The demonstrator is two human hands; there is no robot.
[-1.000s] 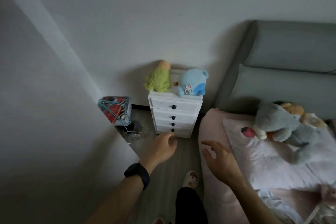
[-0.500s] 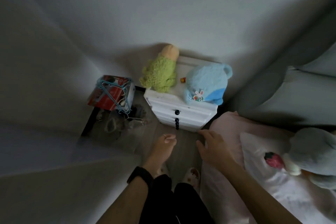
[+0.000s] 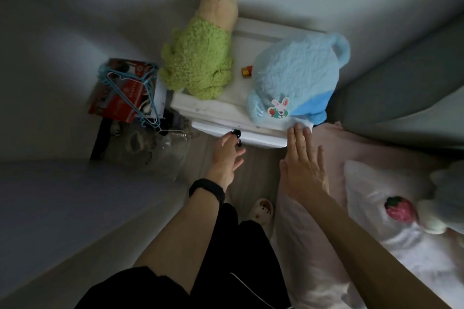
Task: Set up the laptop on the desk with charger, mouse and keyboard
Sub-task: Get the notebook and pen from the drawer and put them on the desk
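- Left hand point(image 3: 227, 155) is at the chest point(image 3: 200, 108), fingertips curled onto the black knob point(image 3: 236, 134) of the top drawer point(image 3: 261, 136) (a pinch, by the look of it), black band point(image 3: 207, 189) on the wrist.
- That drawer front stands a little proud of the chest's top edge.
- Right hand point(image 3: 303, 165) is flat, fingers straight and together, tips touching the drawer's right end just under the blue plush point(image 3: 296, 75); it grasps nothing.
- On top of the chest: a green plush point(image 3: 200, 57) at the left, leaning to the wall, the blue one at the right with a rabbit patch facing us, and a small red-and-gold thing point(image 3: 246, 71) between them.
- Left of the chest, on the floor, a red box point(image 3: 118, 103) with blue hangers point(image 3: 135, 88) across it, dark clutter below (too dim to name).
- Right side: the bed point(image 3: 376, 155) in pink, touching the chest's corner, a white pillow point(image 3: 371, 198) bearing a strawberry point(image 3: 399, 209), the grey headboard point(image 3: 401, 83) behind.
- Down below, dark trousers and one slipper point(image 3: 262, 211) on the floor between chest and bed.
- The laptop: cannot tell where it is from this view.
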